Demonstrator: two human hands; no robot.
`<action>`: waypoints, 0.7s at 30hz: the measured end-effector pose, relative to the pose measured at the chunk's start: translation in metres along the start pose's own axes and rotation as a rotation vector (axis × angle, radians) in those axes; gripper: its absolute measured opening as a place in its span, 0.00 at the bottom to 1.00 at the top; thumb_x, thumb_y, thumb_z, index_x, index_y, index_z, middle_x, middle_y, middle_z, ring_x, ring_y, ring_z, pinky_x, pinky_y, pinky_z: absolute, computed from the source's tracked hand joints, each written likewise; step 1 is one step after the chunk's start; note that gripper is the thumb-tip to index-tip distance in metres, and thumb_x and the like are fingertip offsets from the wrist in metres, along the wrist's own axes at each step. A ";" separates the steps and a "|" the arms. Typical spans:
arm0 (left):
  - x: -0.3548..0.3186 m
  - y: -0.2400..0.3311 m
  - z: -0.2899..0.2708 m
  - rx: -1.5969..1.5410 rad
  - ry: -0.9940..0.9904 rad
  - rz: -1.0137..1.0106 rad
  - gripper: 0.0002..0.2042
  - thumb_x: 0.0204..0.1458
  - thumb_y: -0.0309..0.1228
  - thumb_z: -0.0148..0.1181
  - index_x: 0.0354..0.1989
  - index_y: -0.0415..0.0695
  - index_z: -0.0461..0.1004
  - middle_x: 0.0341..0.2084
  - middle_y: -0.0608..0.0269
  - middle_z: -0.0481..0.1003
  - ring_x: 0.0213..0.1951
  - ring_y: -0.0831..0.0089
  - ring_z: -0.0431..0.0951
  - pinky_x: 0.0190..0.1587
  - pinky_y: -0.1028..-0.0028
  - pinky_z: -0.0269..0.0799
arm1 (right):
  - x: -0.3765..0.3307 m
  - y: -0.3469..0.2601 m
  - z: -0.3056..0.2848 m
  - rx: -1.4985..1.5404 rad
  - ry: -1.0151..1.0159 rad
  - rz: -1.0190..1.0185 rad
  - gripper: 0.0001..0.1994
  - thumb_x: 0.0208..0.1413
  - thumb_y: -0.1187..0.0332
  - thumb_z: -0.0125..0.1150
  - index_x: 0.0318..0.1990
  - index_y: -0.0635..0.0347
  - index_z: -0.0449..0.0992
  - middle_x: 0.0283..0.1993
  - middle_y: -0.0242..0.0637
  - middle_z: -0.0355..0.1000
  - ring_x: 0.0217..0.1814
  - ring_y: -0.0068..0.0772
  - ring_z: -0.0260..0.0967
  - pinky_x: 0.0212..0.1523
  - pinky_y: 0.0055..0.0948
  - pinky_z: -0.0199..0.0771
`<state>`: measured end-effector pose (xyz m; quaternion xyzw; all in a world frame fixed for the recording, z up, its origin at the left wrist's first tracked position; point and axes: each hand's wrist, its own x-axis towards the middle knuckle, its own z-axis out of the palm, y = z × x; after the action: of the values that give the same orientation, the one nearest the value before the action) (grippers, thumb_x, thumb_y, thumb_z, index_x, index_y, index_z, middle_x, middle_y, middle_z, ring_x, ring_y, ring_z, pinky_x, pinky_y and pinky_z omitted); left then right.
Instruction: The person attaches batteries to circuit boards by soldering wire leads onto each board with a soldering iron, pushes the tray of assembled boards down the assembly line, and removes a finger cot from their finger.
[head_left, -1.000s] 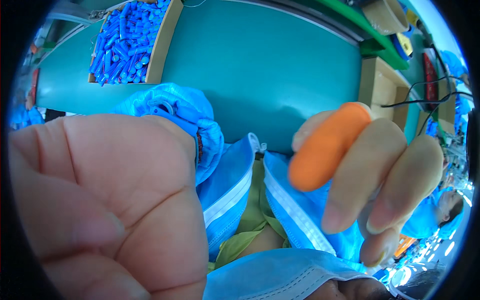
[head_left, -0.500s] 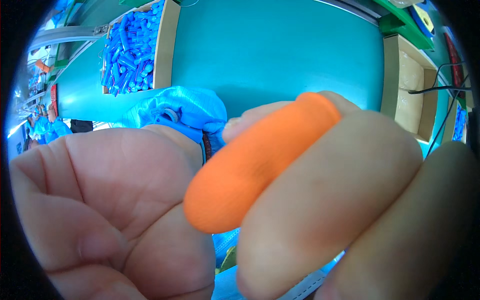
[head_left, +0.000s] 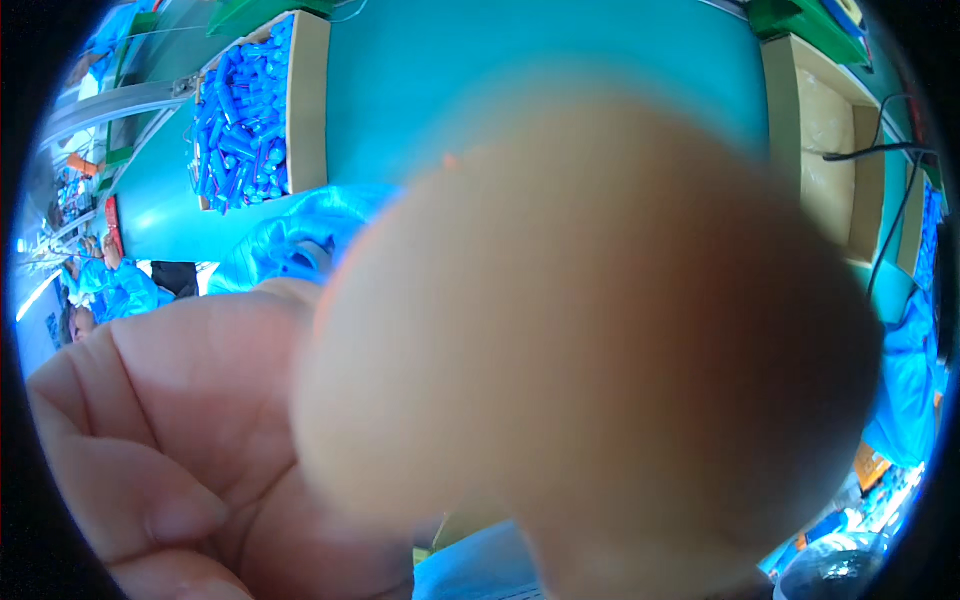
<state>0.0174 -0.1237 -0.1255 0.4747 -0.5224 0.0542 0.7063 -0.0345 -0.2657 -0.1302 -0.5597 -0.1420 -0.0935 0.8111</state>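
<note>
The right hand [head_left: 590,340] sits so near the lens that it is one blurred tan mass, fingers indistinguishable, hiding the centre of the teal table [head_left: 560,60]. The left hand [head_left: 180,430] is cut off at seven o'clock (its grip unreadable). The tray of blue pieces [head_left: 245,115] at eleven o'clock holds items too small to identify.

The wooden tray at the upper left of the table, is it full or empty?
Full: the wooden tray is heaped with small blue tubes across its visible width.
</note>
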 end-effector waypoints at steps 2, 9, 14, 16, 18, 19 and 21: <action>-0.001 -0.001 0.004 -0.017 0.030 0.019 0.09 0.56 0.37 0.51 0.28 0.49 0.69 0.23 0.72 0.68 0.25 0.79 0.66 0.24 0.81 0.57 | -0.011 0.004 -0.006 -0.047 -0.022 0.023 0.12 0.50 0.71 0.62 0.40 0.59 0.67 0.38 0.37 0.70 0.43 0.35 0.67 0.53 0.41 0.63; 0.017 0.006 0.002 -0.019 0.120 0.168 0.09 0.56 0.37 0.50 0.28 0.48 0.69 0.23 0.72 0.68 0.25 0.79 0.66 0.24 0.81 0.57 | -0.006 -0.018 -0.003 -0.213 -0.163 0.028 0.12 0.50 0.72 0.61 0.41 0.61 0.67 0.38 0.38 0.70 0.44 0.34 0.67 0.53 0.40 0.64; 0.029 0.006 -0.004 -0.009 0.170 0.280 0.09 0.57 0.37 0.50 0.28 0.48 0.69 0.23 0.72 0.68 0.25 0.79 0.66 0.24 0.81 0.57 | -0.007 -0.019 -0.002 0.081 -0.098 0.130 0.09 0.54 0.74 0.54 0.41 0.66 0.66 0.37 0.40 0.69 0.45 0.33 0.67 0.51 0.33 0.65; 0.035 0.008 -0.006 0.004 0.188 0.319 0.09 0.57 0.37 0.49 0.28 0.48 0.69 0.23 0.72 0.68 0.25 0.79 0.66 0.24 0.81 0.57 | -0.004 -0.018 -0.002 0.261 -0.051 0.177 0.08 0.57 0.71 0.54 0.42 0.64 0.66 0.36 0.40 0.70 0.45 0.34 0.67 0.48 0.34 0.65; 0.044 0.011 -0.008 0.022 0.205 0.360 0.09 0.57 0.37 0.49 0.28 0.48 0.69 0.23 0.72 0.68 0.25 0.79 0.66 0.24 0.81 0.57 | 0.001 -0.019 -0.005 0.295 -0.051 0.200 0.09 0.57 0.70 0.54 0.42 0.63 0.66 0.35 0.39 0.69 0.46 0.34 0.67 0.48 0.33 0.65; 0.047 0.020 -0.011 0.041 0.215 0.389 0.09 0.57 0.37 0.49 0.28 0.48 0.69 0.23 0.72 0.68 0.25 0.79 0.66 0.24 0.81 0.57 | 0.002 -0.020 -0.002 0.338 -0.043 0.226 0.09 0.58 0.68 0.55 0.42 0.62 0.66 0.35 0.38 0.69 0.46 0.35 0.67 0.49 0.33 0.65; 0.050 0.046 -0.017 0.092 0.237 0.457 0.09 0.57 0.37 0.49 0.28 0.48 0.69 0.23 0.72 0.68 0.24 0.79 0.66 0.24 0.81 0.57 | 0.005 -0.022 0.008 0.312 -0.107 0.226 0.10 0.58 0.66 0.56 0.41 0.61 0.66 0.34 0.37 0.69 0.46 0.36 0.67 0.49 0.32 0.64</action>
<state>0.0254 -0.1076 -0.0577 0.3665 -0.5267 0.2913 0.7095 -0.0380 -0.2656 -0.1066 -0.4439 -0.1338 0.0513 0.8845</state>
